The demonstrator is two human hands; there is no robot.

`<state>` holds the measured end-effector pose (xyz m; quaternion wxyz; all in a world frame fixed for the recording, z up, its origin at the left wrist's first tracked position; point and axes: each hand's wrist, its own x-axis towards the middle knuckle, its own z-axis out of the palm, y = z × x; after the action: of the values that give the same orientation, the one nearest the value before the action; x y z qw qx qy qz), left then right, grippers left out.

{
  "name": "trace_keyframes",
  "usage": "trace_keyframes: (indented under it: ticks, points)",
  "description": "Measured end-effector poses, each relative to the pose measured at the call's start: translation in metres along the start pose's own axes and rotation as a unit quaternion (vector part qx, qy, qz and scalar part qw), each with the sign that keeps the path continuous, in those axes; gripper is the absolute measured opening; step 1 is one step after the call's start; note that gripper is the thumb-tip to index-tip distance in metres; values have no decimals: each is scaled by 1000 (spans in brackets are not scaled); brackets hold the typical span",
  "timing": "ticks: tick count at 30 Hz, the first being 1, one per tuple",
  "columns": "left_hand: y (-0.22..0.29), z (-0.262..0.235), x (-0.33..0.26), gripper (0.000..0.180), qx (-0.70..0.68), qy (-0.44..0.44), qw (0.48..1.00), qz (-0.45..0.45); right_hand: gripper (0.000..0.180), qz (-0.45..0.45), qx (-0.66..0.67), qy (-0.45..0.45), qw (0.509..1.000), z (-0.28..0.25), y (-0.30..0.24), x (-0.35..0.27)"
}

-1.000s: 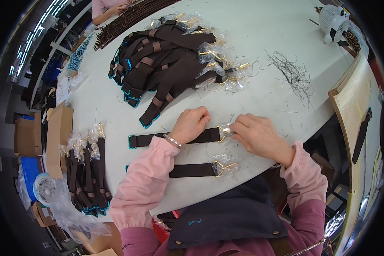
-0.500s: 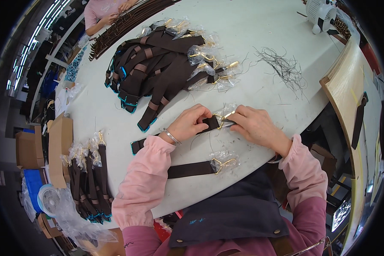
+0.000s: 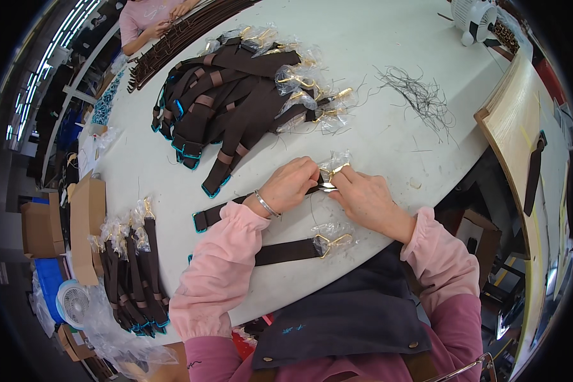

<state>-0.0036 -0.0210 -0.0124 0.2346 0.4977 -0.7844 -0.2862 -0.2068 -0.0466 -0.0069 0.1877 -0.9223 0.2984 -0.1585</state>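
My left hand (image 3: 291, 184) pinches the end of a dark brown strap (image 3: 226, 213) beside its gold hook (image 3: 333, 170), which is wrapped in clear plastic. The strap's turquoise-edged end lies on the table to the left. Close against it, my right hand (image 3: 366, 198) grips small thread snips (image 3: 326, 186); their silver blades show at the strap's hook end, and the rest is hidden by my fingers. Nearer to me lies a second strap (image 3: 290, 252) with a plastic-wrapped gold hook (image 3: 332, 242), partly under my left sleeve.
A heap of brown straps (image 3: 235, 95) fills the far left of the white table (image 3: 388, 38). Loose dark threads (image 3: 417, 99) lie at the far right. More straps (image 3: 134, 274) hang over the left edge near a cardboard box (image 3: 88, 223). Another person (image 3: 149, 25) works at the far left.
My right hand has shifted slightly left and down, its fingers now closer to the left hand. The snips' silver blades have come into view at the strap.
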Motion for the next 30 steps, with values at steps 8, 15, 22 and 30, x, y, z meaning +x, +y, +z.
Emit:
trace_keyframes:
  ticks: [8,15,22,30]
  points:
    - [1,5,5,12,-204,14,972,-116,23,-26,-13,21,999,2,-1,0]
    - [-4,5,5,18,-319,-2,935,-155,17,-37,-32,13,999,0,-3,1]
    - [-4,9,7,17,-343,12,928,-143,16,-30,-14,20,999,-1,-3,0]
    - [-6,9,5,17,-373,27,915,-149,20,-48,-15,37,998,8,-4,1]
